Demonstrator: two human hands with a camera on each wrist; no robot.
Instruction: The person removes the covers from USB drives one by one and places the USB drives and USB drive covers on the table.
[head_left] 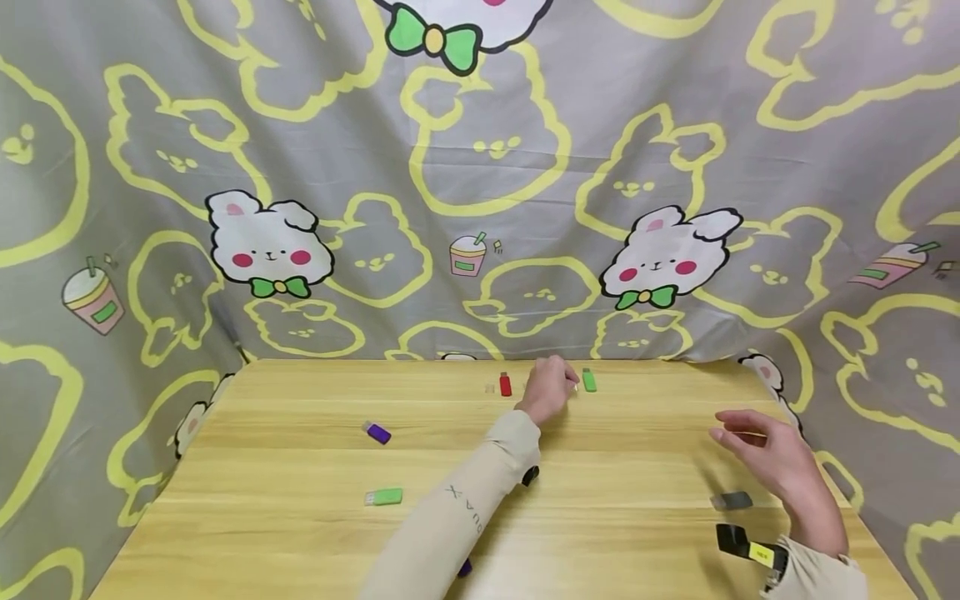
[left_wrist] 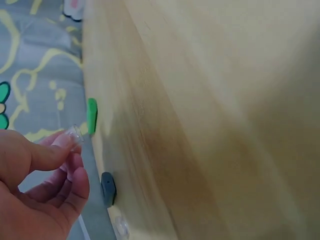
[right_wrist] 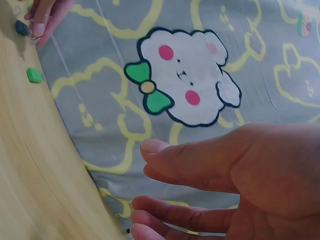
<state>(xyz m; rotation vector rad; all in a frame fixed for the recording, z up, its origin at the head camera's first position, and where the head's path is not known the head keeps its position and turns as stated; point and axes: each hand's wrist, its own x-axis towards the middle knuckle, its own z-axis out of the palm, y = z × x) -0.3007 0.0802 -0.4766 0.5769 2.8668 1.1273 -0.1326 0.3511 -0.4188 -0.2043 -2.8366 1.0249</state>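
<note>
At the table's far edge my left hand [head_left: 550, 387] pinches a small clear plastic cap [left_wrist: 75, 134] between thumb and fingertip. Close by lies a green USB stick [head_left: 589, 381], and in the left wrist view a dark grey USB stick [left_wrist: 108, 189] lies below the hand with another clear cap [left_wrist: 121, 227] beside it. To the hand's left is a red USB stick [head_left: 506, 385], next to a clear cap [head_left: 490, 388]. My right hand [head_left: 776, 454] hovers over the table's right side, thumb and fingers apart, holding nothing.
A dark grey USB stick [head_left: 737, 500] lies under the right hand. On the left are a purple USB stick [head_left: 378, 432] and a green one [head_left: 387, 497]. The left sleeve partly hides another purple piece [head_left: 465, 568]. A patterned curtain [head_left: 517, 292] borders the wooden table [head_left: 622, 517].
</note>
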